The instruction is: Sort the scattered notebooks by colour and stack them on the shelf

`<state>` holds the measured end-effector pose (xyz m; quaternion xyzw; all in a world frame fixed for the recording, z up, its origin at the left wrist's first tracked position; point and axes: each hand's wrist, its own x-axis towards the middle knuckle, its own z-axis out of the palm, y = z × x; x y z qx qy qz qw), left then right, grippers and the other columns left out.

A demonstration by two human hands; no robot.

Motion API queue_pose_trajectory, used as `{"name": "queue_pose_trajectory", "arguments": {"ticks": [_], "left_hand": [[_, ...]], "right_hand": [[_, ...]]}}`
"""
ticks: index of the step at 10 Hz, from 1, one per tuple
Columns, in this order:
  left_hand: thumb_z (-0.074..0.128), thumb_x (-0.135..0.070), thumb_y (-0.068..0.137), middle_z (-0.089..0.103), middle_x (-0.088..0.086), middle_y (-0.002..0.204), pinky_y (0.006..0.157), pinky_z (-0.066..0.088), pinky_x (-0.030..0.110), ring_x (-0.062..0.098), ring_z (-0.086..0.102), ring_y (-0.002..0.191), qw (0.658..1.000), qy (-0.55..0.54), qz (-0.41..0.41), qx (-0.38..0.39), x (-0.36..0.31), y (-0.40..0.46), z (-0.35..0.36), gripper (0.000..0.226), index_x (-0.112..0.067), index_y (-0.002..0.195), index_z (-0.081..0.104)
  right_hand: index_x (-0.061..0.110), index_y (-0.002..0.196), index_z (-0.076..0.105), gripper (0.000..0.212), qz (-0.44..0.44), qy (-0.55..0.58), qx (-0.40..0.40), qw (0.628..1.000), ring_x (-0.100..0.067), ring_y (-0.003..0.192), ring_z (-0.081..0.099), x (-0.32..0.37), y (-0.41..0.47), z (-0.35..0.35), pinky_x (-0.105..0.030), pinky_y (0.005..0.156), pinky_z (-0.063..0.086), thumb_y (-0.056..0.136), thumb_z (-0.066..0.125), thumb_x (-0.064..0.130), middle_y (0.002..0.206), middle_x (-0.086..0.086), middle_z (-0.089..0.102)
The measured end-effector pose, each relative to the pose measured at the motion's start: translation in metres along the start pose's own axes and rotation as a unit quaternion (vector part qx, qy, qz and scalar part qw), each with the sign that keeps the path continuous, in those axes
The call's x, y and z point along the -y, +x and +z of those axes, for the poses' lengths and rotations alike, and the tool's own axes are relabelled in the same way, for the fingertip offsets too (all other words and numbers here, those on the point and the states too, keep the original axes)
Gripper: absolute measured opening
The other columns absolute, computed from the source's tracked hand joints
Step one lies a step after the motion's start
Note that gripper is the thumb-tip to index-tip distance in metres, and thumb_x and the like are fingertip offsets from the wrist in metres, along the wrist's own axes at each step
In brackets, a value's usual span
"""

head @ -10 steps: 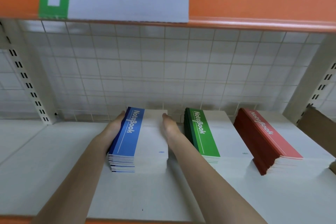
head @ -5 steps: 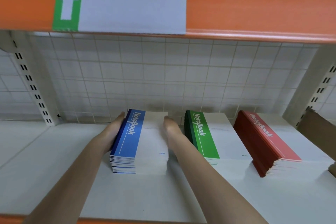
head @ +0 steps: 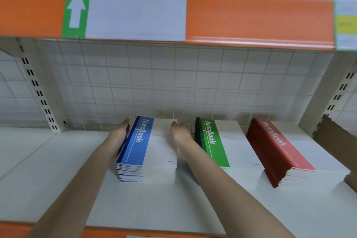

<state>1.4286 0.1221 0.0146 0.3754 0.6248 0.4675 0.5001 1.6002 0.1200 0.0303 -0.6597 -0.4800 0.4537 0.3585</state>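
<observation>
Three sorted stacks sit along the back edge of the white shelf [head: 58, 189] — the blue notebooks [head: 143, 147], the green notebooks [head: 214, 145] and the red notebooks [head: 278, 150] toward its right end. The left hand [head: 119, 135] and the right hand [head: 180, 131] press flat, fingers straight, against the blue stack's two sides — neither curls round it.

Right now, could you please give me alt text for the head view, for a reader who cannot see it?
A person's left hand and right hand flank a blue notebook stack on a white shelf. Green and red notebook stacks sit to its right, below an orange shelf edge.
</observation>
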Motion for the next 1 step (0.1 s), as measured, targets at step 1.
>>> {"name": "queue_pose_trajectory", "arguments": {"ticks": [1], "left_hand": [[0.042,-0.031,0.099,0.041,0.02,0.145,0.108,0.032,0.043,0.036,0.041,0.131,0.994,0.074,0.067,-0.054,-0.0078,-0.0045,-0.0007,0.05,-0.003,0.141,0.039]], "right_hand": [[-0.003,0.139,0.027,0.043,-0.05,-0.016,-0.016,0.999,-0.032,0.108,0.052,-0.0025,-0.006,-0.0066,-0.029,0.078,0.035,0.099,0.032,0.013,0.125,-0.016,0.046]]}}
